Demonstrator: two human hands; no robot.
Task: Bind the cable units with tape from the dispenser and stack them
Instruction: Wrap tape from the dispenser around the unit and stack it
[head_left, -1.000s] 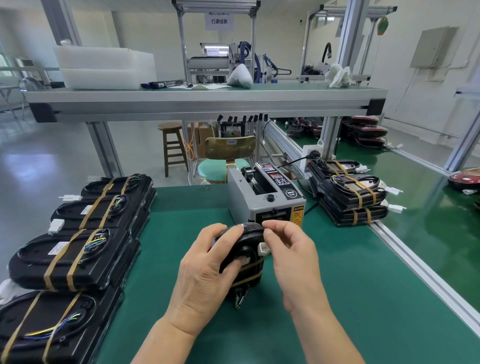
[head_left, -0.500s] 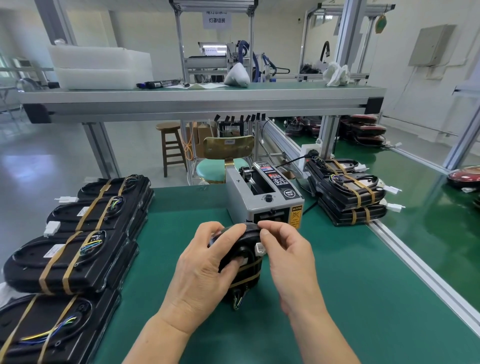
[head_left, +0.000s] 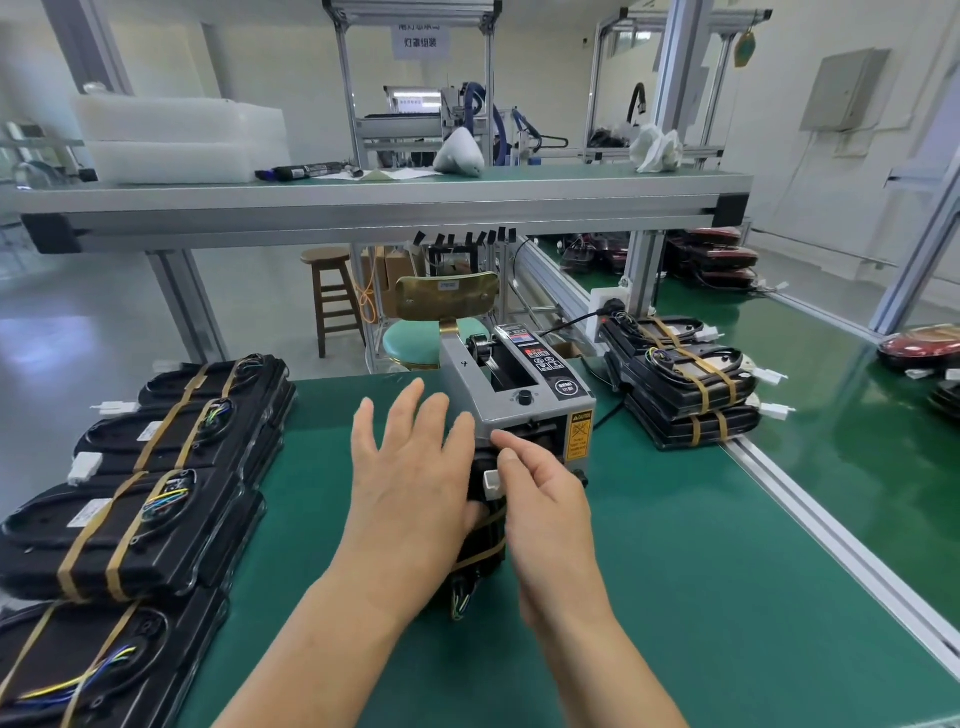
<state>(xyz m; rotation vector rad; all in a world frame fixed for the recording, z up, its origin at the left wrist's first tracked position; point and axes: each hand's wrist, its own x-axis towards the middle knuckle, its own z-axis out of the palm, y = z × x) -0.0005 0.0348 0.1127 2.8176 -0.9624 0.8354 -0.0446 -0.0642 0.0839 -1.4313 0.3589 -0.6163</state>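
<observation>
The cable unit (head_left: 485, 512) stands on edge on the green desk (head_left: 649, 597), touching the front of the tape dispenser (head_left: 519, 410), probably so that a new strip has only a short way to go. The left hand (head_left: 410, 483) steadies it with fingers spread, released, only the palm seems to press. The right hand (head_left: 545, 499) has its fingers curled loosely beside the white connector (head_left: 491, 479), grasping nothing I can see. Bound units (head_left: 130, 519) lie stacked at the left, away from the work.

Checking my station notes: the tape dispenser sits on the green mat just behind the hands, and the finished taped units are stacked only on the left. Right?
Not quite. The head view shows taped stacks on the left and also on the right of the dispenser, which does sit on the mat behind the hands.
</observation>
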